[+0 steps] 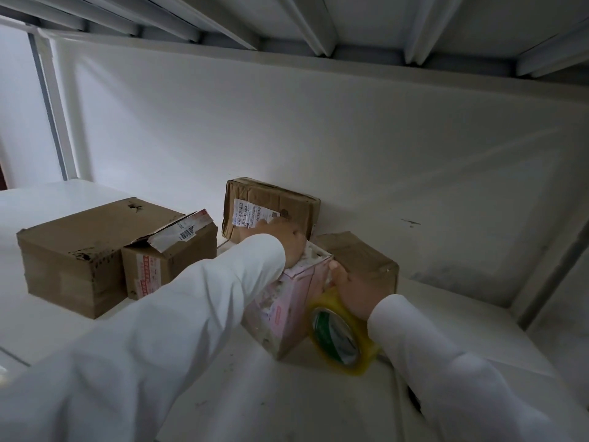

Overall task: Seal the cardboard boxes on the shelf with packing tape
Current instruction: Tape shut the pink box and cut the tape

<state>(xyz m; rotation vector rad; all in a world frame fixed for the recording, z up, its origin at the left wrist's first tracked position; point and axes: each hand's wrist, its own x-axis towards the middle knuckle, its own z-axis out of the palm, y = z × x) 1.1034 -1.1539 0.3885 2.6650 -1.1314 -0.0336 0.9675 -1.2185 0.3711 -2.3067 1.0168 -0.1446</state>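
Left hand (288,242) lies on top of the pink box (283,309), its grip flat, fingers reaching forward toward the labelled box (271,208) leaning against the back wall. Whether those fingers press or curl, I cannot tell; the sleeve hides much of it. Right hand (357,290) has its grip wrapped round the tape roll (342,334), which sits right against the pink box's right face, thumb up near the top edge.

Now the risks. The pink box is small and stands skewed on the shelf (47,330); if the left grip eases while the right pulls tape, the box likely slides or tips toward the roll. The brown box (360,260) sits just behind the right grip, touching or nearly so, and may get nudged or caught by a sticky strip. Tape pulled at an angle could wrinkle or miss the seam. No free tape end is visible from here, so a lost end is possible too.

Left of the left grip, two more boxes wait: the big box (76,250) and the torn-flap box (169,253), whose raised flap looks likely to spring back under tape.
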